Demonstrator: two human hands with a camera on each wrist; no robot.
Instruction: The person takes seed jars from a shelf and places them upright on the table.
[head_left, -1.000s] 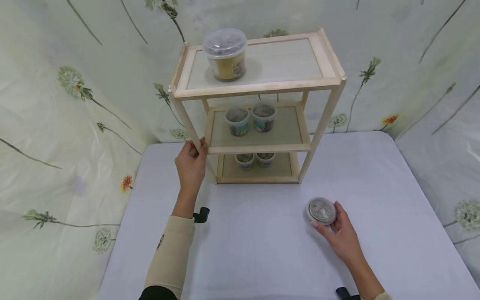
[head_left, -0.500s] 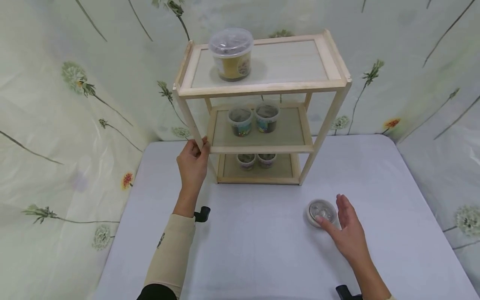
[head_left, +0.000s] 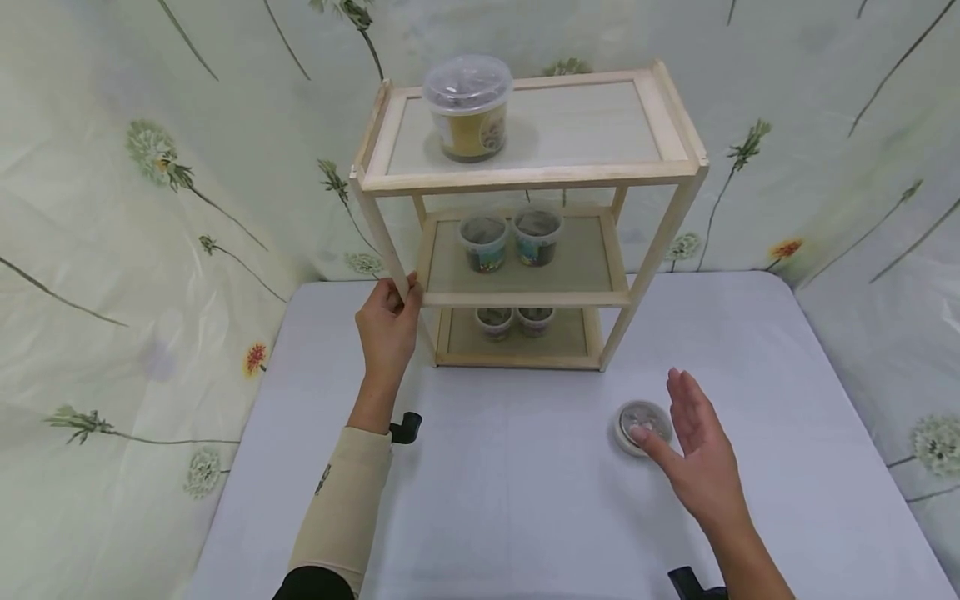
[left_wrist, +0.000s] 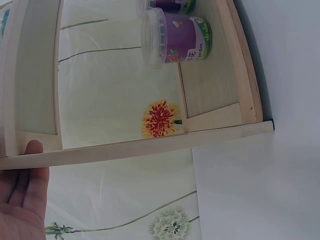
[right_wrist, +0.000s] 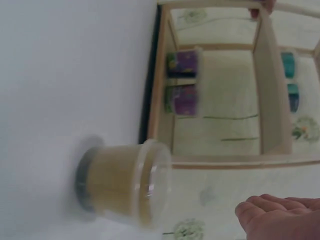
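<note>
A three-tier wooden shelf rack (head_left: pixel 525 180) stands at the back of the table. My left hand (head_left: pixel 388 329) grips its front left post at middle-shelf height, the thumb and fingers on either side of the wood in the left wrist view. At the right front, a small round tub (head_left: pixel 642 427) with a clear lid stands upright on the cloth; the right wrist view shows its yellowish side (right_wrist: pixel 112 177). Beside it my right hand (head_left: pixel 705 467) has straight fingers and holds nothing. Its thumb overlaps the lid in the head view.
A large yellow tub (head_left: pixel 470 117) with a domed clear lid stands on the top shelf, toward the left. Two teal-labelled cups (head_left: pixel 484 243) sit on the middle shelf, two purple-labelled cups (left_wrist: pixel 182 37) on the bottom one. A floral sheet (head_left: pixel 180 333) hangs behind and beside the white-covered table (head_left: pixel 510 492).
My right hand has released the small tub, its fingers straightening and drawing away from the lid. The tub stays in place. My left hand keeps its grip on the post.
</note>
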